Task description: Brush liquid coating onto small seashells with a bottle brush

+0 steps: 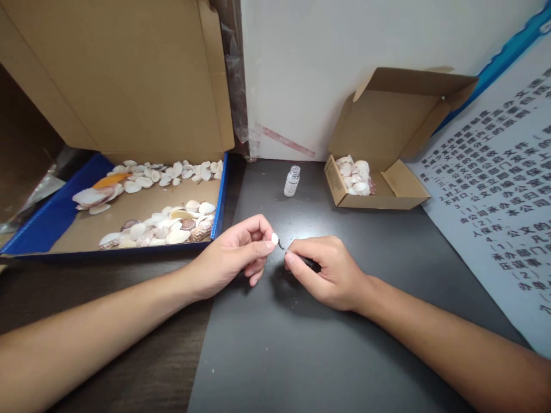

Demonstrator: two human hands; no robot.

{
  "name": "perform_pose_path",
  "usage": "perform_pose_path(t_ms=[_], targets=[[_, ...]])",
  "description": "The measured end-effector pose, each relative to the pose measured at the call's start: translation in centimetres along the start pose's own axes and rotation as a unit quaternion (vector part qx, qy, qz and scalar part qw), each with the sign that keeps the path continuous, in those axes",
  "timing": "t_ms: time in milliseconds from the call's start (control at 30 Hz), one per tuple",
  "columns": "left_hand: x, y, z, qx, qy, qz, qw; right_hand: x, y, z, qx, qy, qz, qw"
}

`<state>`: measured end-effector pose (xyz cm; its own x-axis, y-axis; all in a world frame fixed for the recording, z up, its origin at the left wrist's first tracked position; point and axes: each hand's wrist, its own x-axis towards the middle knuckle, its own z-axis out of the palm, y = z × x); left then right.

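Between the thumb and fingertips of my left hand [241,252] is a small white shell [274,238]. My right hand [327,272] is closed on a thin dark tool [310,264], held much like a pen. Its narrow dark tip points at the shell and lies very close to it; I cannot tell whether they touch, nor exactly what kind of tool it is. Both hands are over the dark grey mat, facing each other. Beyond them stands a small clear glass vial [291,181] with a printed label and no cap on it.
At the left, an open blue-edged cardboard box [90,229] holds many shells [161,226] in two groups. A smaller open carton [383,201] with pale shells [355,175] stands back right. A white panel [293,86] rises behind; a printed sheet [495,212] lies right.
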<state>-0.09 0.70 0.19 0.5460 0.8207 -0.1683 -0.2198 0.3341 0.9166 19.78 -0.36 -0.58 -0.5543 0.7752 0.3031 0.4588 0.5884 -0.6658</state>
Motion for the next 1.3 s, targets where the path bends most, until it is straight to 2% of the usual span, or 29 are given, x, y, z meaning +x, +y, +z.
perform_pose_path(t_ms=[600,833,900,1033,1300], targets=[[0.03,-0.29,-0.21,0.054,-0.006,0.026,0.998,-0.01,0.11,0.04,-0.002,-0.013,0.012,1.0],[-0.08,-0.23,-0.41,0.09,-0.027,0.019,0.995,0.2,0.0,-0.14,-0.001,0.026,0.079,0.997],[-0.08,-0.27,-0.4,0.083,-0.024,0.02,0.996,0.19,0.02,-0.16,0.008,0.024,0.07,0.997],[-0.03,-0.39,-0.43,0.074,-0.021,0.022,0.997,0.05,0.12,-0.07,0.015,-0.016,0.026,0.999],[0.08,-0.35,-0.41,0.051,-0.014,0.025,0.998,0.06,0.06,0.04,-0.016,-0.031,0.031,0.999]])
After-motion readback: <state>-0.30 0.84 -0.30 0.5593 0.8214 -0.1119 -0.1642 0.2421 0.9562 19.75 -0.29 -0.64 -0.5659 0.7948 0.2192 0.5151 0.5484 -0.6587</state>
